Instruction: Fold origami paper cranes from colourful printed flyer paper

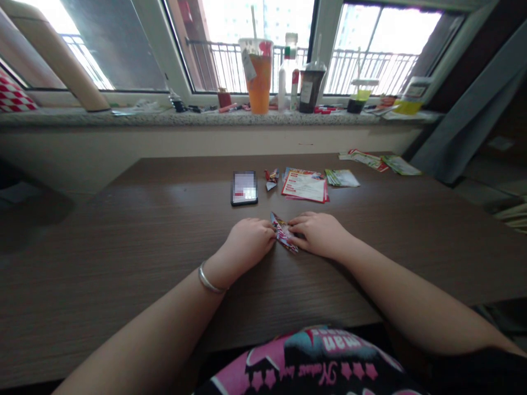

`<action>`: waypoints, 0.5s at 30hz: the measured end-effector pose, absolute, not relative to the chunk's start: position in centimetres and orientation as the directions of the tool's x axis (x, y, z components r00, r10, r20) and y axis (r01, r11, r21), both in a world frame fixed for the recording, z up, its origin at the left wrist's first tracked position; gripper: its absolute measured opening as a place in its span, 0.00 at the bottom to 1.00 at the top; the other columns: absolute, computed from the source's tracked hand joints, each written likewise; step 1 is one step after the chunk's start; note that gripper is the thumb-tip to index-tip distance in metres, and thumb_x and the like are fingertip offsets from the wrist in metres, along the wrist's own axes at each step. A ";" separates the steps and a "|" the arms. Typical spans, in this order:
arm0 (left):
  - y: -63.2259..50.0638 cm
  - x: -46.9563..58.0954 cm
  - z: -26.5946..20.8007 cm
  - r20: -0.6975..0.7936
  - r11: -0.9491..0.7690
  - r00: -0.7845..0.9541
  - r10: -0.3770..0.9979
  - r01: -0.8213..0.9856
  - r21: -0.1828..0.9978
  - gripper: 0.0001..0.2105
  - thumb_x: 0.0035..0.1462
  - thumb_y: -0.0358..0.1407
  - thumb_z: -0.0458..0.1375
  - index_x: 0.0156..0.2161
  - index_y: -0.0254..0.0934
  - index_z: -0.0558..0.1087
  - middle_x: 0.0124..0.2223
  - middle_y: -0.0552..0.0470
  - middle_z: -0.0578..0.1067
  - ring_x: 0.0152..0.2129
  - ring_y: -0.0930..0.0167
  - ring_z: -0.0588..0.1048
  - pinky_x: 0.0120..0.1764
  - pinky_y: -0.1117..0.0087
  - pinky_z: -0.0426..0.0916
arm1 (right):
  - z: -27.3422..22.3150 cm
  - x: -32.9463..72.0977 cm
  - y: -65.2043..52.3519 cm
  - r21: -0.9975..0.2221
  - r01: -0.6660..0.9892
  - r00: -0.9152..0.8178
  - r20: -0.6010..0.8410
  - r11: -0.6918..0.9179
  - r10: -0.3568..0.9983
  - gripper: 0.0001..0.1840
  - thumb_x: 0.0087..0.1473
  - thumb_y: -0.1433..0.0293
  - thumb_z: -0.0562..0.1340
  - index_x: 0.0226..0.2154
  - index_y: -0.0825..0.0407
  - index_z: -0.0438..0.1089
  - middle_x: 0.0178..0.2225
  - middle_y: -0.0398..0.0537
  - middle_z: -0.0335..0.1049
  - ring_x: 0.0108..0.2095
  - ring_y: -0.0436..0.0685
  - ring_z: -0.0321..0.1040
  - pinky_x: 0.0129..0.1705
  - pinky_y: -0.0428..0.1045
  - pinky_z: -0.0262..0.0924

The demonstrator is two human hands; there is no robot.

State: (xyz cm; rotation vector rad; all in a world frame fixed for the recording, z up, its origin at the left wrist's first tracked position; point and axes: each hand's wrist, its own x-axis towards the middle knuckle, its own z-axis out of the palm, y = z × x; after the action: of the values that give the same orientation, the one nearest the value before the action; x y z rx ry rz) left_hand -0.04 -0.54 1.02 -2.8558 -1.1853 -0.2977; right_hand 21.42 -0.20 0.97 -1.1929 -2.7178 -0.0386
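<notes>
A small piece of folded, colourful printed paper (283, 233) lies on the brown table between my two hands. My left hand (250, 240) is closed, its fingertips pinching the paper's left edge; its thumb is mostly hidden. From the other side, my right hand (319, 233) holds the paper's right part, with thumb and fingers bent onto it and a small gap between them. Just beyond lies a small folded paper piece (272, 178) in red, blue and white. Beside that piece is a stack of red-bordered printed cards (305, 185).
A phone (244, 188) lies left of the cards. Green-white cards (342, 178) and further spread cards (368, 159) lie to the right. On the granite windowsill (206, 118) stand a tall orange drink cup (259, 82), a dark cup (312, 88), bottles and small clutter.
</notes>
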 end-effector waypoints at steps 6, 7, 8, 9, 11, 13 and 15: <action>-0.5 0.1 1.1 0.196 -0.738 0.718 0.668 0.673 0.047 0.09 0.59 0.31 0.55 0.35 0.36 0.78 0.43 0.46 0.78 0.43 0.63 0.74 0.52 0.60 0.68 | 0.3 21.7 0.5 0.017 0.734 -0.674 0.150 0.679 0.724 0.19 0.61 0.59 0.56 0.48 0.49 0.75 0.51 0.53 0.73 0.50 0.64 0.68 0.50 0.56 0.63; -0.5 0.1 1.0 0.212 -0.745 0.720 0.661 0.664 0.068 0.07 0.58 0.30 0.56 0.37 0.36 0.77 0.46 0.46 0.78 0.46 0.63 0.73 0.53 0.61 0.67 | 0.2 21.8 0.7 0.022 0.742 -0.666 0.144 0.670 0.732 0.19 0.62 0.59 0.56 0.50 0.49 0.74 0.52 0.53 0.72 0.50 0.64 0.68 0.51 0.56 0.63; -0.4 0.2 0.8 0.222 -0.753 0.724 0.653 0.652 0.088 0.07 0.57 0.30 0.57 0.39 0.36 0.77 0.48 0.47 0.77 0.48 0.63 0.72 0.54 0.61 0.66 | 0.0 21.9 0.9 0.026 0.750 -0.658 0.137 0.661 0.741 0.20 0.62 0.59 0.55 0.52 0.48 0.72 0.54 0.53 0.70 0.51 0.64 0.67 0.51 0.56 0.62; -0.4 0.2 0.7 0.229 -0.760 0.729 0.646 0.641 0.105 0.08 0.56 0.30 0.58 0.41 0.36 0.76 0.50 0.47 0.76 0.50 0.63 0.72 0.56 0.62 0.66 | -0.1 22.0 1.1 0.029 0.755 -0.653 0.127 0.655 0.746 0.21 0.63 0.59 0.54 0.53 0.48 0.71 0.56 0.52 0.69 0.52 0.64 0.67 0.52 0.57 0.62; -0.3 0.1 0.5 0.226 -0.772 0.740 0.633 0.622 0.127 0.09 0.56 0.29 0.58 0.43 0.35 0.74 0.51 0.47 0.76 0.51 0.64 0.71 0.57 0.63 0.65 | -0.4 22.2 1.4 0.030 0.757 -0.651 0.114 0.652 0.751 0.22 0.64 0.60 0.53 0.56 0.46 0.68 0.58 0.52 0.66 0.54 0.64 0.65 0.54 0.58 0.61; -0.2 0.1 0.3 0.214 -0.774 0.744 0.633 0.618 0.136 0.09 0.57 0.30 0.58 0.43 0.34 0.74 0.51 0.46 0.76 0.51 0.64 0.72 0.56 0.63 0.65 | -0.6 22.4 1.6 0.028 0.757 -0.652 0.110 0.653 0.750 0.22 0.64 0.61 0.53 0.57 0.46 0.67 0.58 0.52 0.66 0.56 0.64 0.63 0.55 0.58 0.60; -0.2 0.1 0.3 0.206 -0.777 0.750 0.629 0.615 0.134 0.10 0.58 0.30 0.57 0.45 0.34 0.73 0.51 0.45 0.76 0.50 0.63 0.72 0.55 0.62 0.66 | -0.7 22.5 1.6 0.030 0.761 -0.645 0.132 0.648 0.752 0.21 0.63 0.63 0.54 0.57 0.47 0.67 0.59 0.54 0.64 0.57 0.64 0.62 0.56 0.58 0.59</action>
State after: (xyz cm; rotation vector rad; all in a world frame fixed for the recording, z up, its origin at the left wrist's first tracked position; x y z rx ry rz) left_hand 0.11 -0.21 0.27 -2.9923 -1.0647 -0.3850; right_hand 22.49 1.63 -0.73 -1.2691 -2.7530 -0.1252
